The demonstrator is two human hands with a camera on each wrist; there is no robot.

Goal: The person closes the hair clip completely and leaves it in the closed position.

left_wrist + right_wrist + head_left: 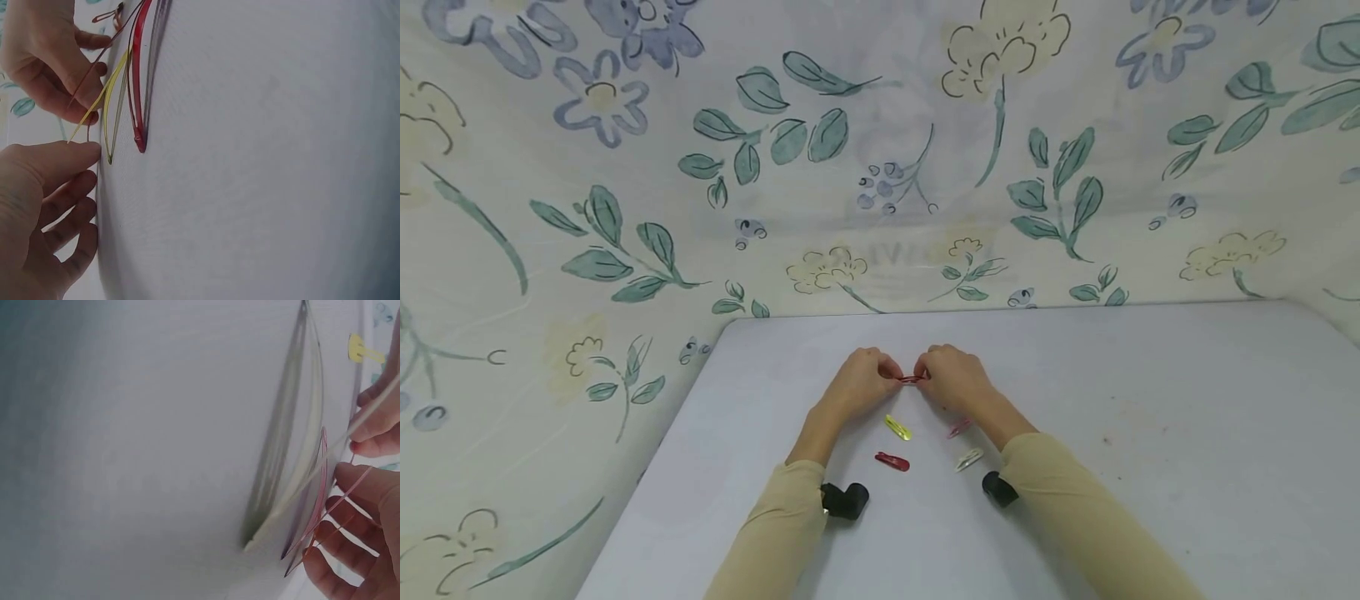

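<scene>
Near the far part of the white table, both hands meet over a small reddish-brown snap hair clip point(910, 380). My left hand point(867, 379) pinches its left end between thumb and fingertips. At the other end, my right hand point(953, 379) pinches it the same way. The clip point(89, 130) shows as a thin edge between the hands in the left wrist view. Closer to me lie a yellow clip point(897, 427) and a red clip point(892, 461) on the left, a pink clip point(958, 428) and a cream clip point(968, 459) on the right.
An orange clip point(307, 552) lies by the pink one, mostly hidden by the right hand in the head view. The white tabletop point(1150, 467) ends at a flowered cloth point(910, 242) behind. Black wrist cameras point(845, 501) hang low over the table.
</scene>
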